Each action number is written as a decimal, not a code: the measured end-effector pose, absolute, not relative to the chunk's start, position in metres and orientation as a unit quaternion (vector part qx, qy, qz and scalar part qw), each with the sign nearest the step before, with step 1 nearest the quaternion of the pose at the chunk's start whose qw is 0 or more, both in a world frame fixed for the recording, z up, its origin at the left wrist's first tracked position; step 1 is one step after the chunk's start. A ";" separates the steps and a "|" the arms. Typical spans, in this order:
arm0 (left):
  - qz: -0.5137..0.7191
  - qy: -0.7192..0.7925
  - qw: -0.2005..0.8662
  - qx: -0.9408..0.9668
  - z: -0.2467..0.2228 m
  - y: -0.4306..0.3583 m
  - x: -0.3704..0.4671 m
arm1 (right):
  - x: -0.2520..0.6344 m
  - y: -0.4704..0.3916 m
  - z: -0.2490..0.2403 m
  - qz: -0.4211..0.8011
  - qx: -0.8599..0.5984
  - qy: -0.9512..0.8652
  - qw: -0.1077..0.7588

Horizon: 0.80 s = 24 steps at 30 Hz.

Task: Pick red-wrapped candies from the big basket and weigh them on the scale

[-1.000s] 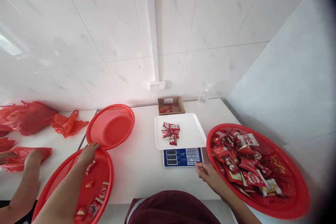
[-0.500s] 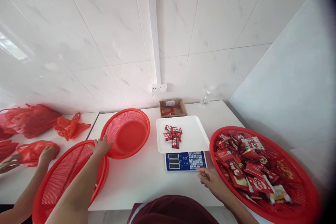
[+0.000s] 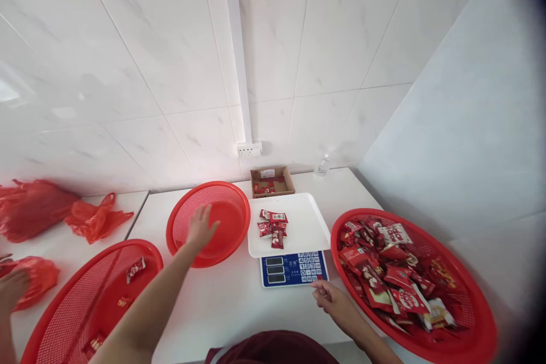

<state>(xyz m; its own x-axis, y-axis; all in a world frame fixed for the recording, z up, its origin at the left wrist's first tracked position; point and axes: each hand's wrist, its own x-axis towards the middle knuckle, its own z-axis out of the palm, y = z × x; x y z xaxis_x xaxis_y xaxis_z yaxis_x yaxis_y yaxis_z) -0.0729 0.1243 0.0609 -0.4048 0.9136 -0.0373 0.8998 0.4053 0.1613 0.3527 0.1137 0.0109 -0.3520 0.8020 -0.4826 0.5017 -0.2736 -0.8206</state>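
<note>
My left hand (image 3: pixel 202 230) reaches over the round red plastic basket (image 3: pixel 179 247), fingers spread and holding nothing. Whether it touches the basket I cannot tell. Loosely bent, the fingers of my right hand (image 3: pixel 330 300) are by the front right corner of the blue digital scale (image 3: pixel 294 268), with nothing seen in them. On the scale's white tray (image 3: pixel 305 227) lie several small red-wrapped snacks (image 3: pixel 275 228). To the right, a large red basket (image 3: pixel 478 301) holds a heap of wrapped snacks (image 3: pixel 396 278). Another red basket (image 3: pixel 51 318), partly behind my left forearm, has a few packets inside.
A cardboard box (image 3: pixel 279 190) with red packets and a clear plastic bottle (image 3: pixel 323 166) stand near the wall. Red plastic bags (image 3: pixel 36 210) lie on the left table. Another person's hand (image 3: pixel 15 287) is at a red bag on the far left.
My left hand has moved from the rim of the left basket rightward, over the round basket. That left basket sits lower left in view, showing packets inside. The camera view has shifted slightly.
</note>
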 end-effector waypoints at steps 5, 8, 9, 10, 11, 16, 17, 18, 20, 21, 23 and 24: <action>0.075 0.673 0.151 0.720 0.041 0.173 0.053 | 0.348 0.111 0.017 0.566 -0.556 -0.591 0.146; 0.055 0.660 0.172 0.729 0.032 0.189 0.094 | 0.350 0.109 0.022 0.560 -0.560 -0.591 0.153; 0.046 0.659 0.171 0.731 0.030 0.192 0.101 | 0.351 0.108 0.022 0.559 -0.563 -0.588 0.155; 0.042 0.656 0.164 0.735 0.028 0.194 0.104 | 0.353 0.106 0.022 0.559 -0.566 -0.585 0.157; 0.044 0.651 0.153 0.742 0.026 0.196 0.105 | 0.355 0.104 0.020 0.559 -0.570 -0.581 0.159; 0.135 0.633 0.130 0.751 0.019 0.200 0.098 | 0.364 0.096 0.010 0.560 -0.585 -0.564 0.160; 0.160 0.633 0.133 0.746 0.018 0.202 0.097 | 0.365 0.095 0.010 0.561 -0.586 -0.563 0.158; 0.181 0.633 0.135 0.741 0.018 0.203 0.096 | 0.365 0.095 0.010 0.561 -0.586 -0.564 0.154; 0.205 0.635 0.133 0.733 0.020 0.205 0.093 | 0.365 0.097 0.013 0.562 -0.580 -0.570 0.149; 0.213 0.638 0.131 0.728 0.022 0.205 0.091 | 0.364 0.099 0.015 0.561 -0.576 -0.575 0.149; 0.251 0.650 0.125 0.706 0.030 0.203 0.083 | 0.361 0.103 0.020 0.557 -0.567 -0.588 0.148; 0.277 0.658 0.120 0.690 0.035 0.201 0.076 | 0.359 0.105 0.022 0.555 -0.562 -0.595 0.149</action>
<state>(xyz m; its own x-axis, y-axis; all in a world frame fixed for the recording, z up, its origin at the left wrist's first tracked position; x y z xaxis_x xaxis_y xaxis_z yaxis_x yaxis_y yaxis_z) 0.0758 0.2010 0.0354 -0.0186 0.9743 0.2244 0.8409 -0.1061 0.5306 0.3593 0.1051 0.0219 -0.3238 0.8335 -0.4476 0.5033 -0.2488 -0.8275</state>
